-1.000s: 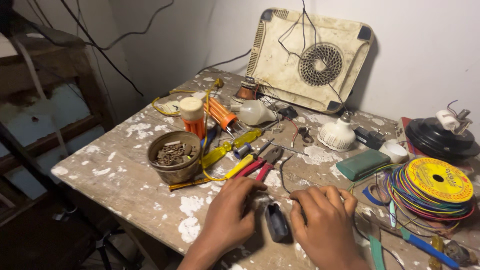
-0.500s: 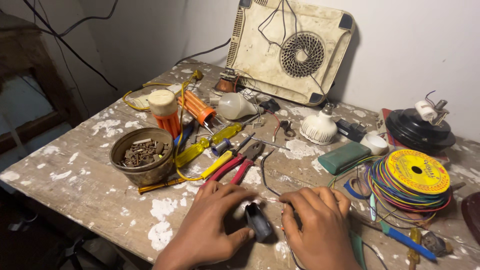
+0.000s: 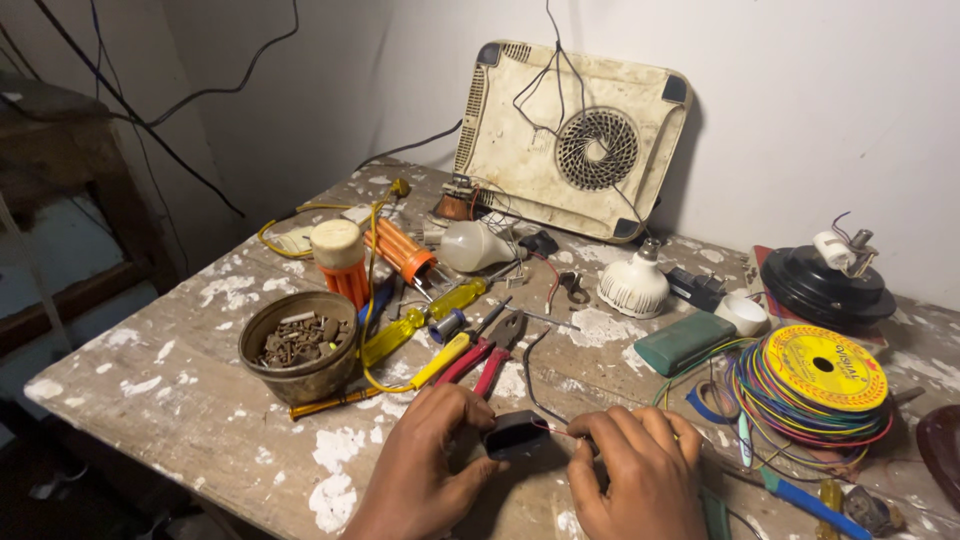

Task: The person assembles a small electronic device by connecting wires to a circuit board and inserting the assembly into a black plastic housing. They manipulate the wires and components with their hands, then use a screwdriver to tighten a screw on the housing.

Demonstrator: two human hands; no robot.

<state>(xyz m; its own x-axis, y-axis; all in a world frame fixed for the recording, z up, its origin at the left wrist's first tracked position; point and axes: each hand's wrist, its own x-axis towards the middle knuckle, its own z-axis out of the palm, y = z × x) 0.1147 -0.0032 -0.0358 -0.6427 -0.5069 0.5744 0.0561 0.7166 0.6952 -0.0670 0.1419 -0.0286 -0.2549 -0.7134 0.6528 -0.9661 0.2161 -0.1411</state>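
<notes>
Left grip clamped on small black adapter block near table front edge, right grip pinching its thin wire; block looks light, rigid; wire fragile, so hold body.

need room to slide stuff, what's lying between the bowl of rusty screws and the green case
In the head view, between the bowl and green case lie a yellow screwdriver and red-handled pliers on the table.
</notes>
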